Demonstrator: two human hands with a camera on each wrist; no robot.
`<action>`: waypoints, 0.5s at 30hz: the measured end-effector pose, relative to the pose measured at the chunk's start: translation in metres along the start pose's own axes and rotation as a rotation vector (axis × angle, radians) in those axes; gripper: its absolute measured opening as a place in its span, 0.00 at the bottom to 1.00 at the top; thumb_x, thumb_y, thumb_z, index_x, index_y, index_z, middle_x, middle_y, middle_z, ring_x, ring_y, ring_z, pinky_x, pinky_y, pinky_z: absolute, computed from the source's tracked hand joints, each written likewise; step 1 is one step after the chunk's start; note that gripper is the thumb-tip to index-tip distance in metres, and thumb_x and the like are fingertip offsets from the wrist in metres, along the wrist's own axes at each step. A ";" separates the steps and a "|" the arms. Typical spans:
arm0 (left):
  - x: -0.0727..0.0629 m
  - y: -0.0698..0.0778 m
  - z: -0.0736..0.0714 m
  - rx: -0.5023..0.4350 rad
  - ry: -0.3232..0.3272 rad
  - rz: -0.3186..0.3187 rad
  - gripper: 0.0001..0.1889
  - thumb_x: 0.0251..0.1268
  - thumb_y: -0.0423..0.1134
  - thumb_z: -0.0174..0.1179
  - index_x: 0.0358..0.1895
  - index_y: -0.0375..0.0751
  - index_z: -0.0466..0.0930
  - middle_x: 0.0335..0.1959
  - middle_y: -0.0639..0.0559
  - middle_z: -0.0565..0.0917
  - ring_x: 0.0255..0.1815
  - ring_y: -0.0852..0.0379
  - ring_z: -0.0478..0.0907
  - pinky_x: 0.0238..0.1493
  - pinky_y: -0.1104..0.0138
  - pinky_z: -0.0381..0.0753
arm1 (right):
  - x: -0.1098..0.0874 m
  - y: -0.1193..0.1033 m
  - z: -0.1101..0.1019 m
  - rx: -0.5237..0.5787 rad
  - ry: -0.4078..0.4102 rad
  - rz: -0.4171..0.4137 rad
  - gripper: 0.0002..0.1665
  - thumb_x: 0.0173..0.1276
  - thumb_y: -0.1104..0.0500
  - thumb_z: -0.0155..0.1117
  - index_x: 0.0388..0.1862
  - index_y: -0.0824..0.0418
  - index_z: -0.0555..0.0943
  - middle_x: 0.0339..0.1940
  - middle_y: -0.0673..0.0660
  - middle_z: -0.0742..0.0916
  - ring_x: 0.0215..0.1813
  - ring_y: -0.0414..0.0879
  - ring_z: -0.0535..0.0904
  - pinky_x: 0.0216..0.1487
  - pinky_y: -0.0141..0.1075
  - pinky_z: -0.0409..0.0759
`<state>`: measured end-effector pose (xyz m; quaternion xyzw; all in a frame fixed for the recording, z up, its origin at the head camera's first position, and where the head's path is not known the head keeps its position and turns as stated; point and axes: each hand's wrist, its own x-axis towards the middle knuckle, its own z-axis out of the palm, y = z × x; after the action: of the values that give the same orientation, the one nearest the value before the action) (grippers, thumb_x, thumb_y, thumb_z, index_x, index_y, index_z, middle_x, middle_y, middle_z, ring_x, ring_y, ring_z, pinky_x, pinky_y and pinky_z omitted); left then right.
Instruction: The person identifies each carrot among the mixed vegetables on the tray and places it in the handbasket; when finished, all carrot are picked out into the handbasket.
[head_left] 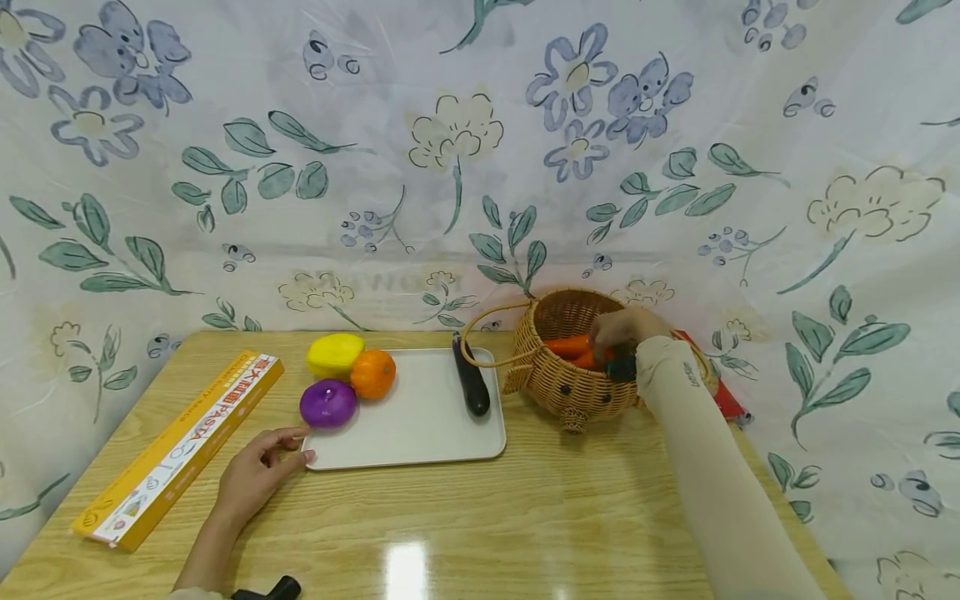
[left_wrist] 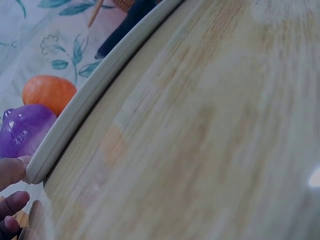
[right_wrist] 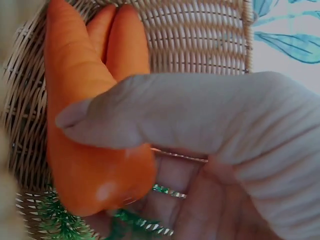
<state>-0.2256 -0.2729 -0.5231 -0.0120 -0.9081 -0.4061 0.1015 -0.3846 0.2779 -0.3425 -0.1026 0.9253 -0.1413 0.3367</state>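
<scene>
My right hand (head_left: 617, 329) reaches into a wicker basket (head_left: 573, 392) with an animal face on its front. In the right wrist view, its thumb lies across an orange carrot (right_wrist: 102, 175), gripping it with the fingers behind. More carrots (right_wrist: 127, 42) lie beside that one in the basket. My left hand (head_left: 258, 471) holds the front left corner of a white tray (head_left: 420, 446) by thumb and finger. An eggplant (head_left: 471, 379) lies on the tray's right side. At its left end are an orange pumpkin-like piece (head_left: 373, 373), a purple onion-like vegetable (head_left: 327, 404) and a yellow fruit (head_left: 335, 356).
A long yellow pasta box (head_left: 180, 450) lies along the table's left side. Red packaging (head_left: 726, 402) stands behind the basket at the right. The basket's handle (head_left: 480, 360) leans over the tray and the eggplant. Floral cloth (head_left: 420, 208) hangs behind the table.
</scene>
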 end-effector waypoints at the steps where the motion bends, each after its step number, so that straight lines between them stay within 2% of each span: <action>1: 0.000 0.000 0.000 -0.001 -0.002 -0.001 0.20 0.62 0.51 0.68 0.55 0.48 0.84 0.39 0.56 0.78 0.27 0.64 0.67 0.28 0.68 0.63 | 0.001 0.001 0.000 -0.003 -0.003 -0.006 0.27 0.61 0.61 0.64 0.59 0.69 0.76 0.54 0.63 0.78 0.48 0.53 0.73 0.46 0.42 0.76; 3: 0.000 0.000 0.001 -0.001 -0.006 -0.004 0.20 0.62 0.51 0.68 0.55 0.49 0.84 0.39 0.56 0.78 0.27 0.64 0.67 0.28 0.68 0.63 | 0.002 0.002 0.001 -0.011 -0.018 -0.015 0.17 0.62 0.64 0.62 0.49 0.67 0.81 0.39 0.56 0.78 0.36 0.47 0.69 0.36 0.37 0.71; 5: -0.001 0.001 0.001 -0.001 -0.008 -0.006 0.20 0.62 0.51 0.68 0.55 0.49 0.84 0.39 0.56 0.78 0.27 0.64 0.67 0.28 0.68 0.63 | 0.004 0.003 0.003 -0.021 -0.047 -0.036 0.06 0.63 0.66 0.60 0.36 0.65 0.82 0.27 0.52 0.73 0.28 0.44 0.63 0.29 0.35 0.66; 6: -0.001 0.001 0.002 -0.002 -0.009 -0.006 0.20 0.62 0.51 0.68 0.55 0.49 0.84 0.39 0.56 0.78 0.27 0.64 0.67 0.28 0.68 0.63 | 0.005 0.004 0.004 -0.018 -0.055 -0.039 0.05 0.64 0.66 0.59 0.32 0.63 0.82 0.24 0.50 0.72 0.26 0.43 0.63 0.28 0.34 0.66; 9: -0.001 0.001 0.002 -0.001 -0.010 -0.007 0.20 0.62 0.51 0.68 0.55 0.48 0.84 0.40 0.55 0.78 0.27 0.64 0.67 0.28 0.68 0.63 | 0.006 0.005 0.007 0.014 -0.091 -0.051 0.13 0.65 0.68 0.55 0.20 0.60 0.74 0.16 0.49 0.66 0.20 0.41 0.57 0.23 0.33 0.62; 13: 0.000 -0.001 0.002 0.002 -0.015 -0.007 0.20 0.62 0.51 0.68 0.55 0.48 0.84 0.40 0.55 0.78 0.27 0.64 0.67 0.28 0.68 0.63 | 0.003 0.005 0.007 0.058 -0.056 -0.050 0.13 0.66 0.69 0.55 0.21 0.63 0.72 0.16 0.52 0.66 0.20 0.43 0.57 0.24 0.36 0.62; 15: 0.002 -0.003 0.001 0.002 -0.022 -0.006 0.20 0.63 0.52 0.68 0.55 0.48 0.83 0.40 0.55 0.79 0.27 0.64 0.67 0.29 0.68 0.64 | -0.001 0.003 0.005 0.038 0.024 -0.082 0.09 0.67 0.67 0.56 0.26 0.67 0.78 0.20 0.53 0.74 0.23 0.44 0.65 0.28 0.38 0.70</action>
<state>-0.2282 -0.2744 -0.5261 -0.0139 -0.9096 -0.4054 0.0903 -0.3804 0.2802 -0.3466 -0.1322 0.9213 -0.1740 0.3215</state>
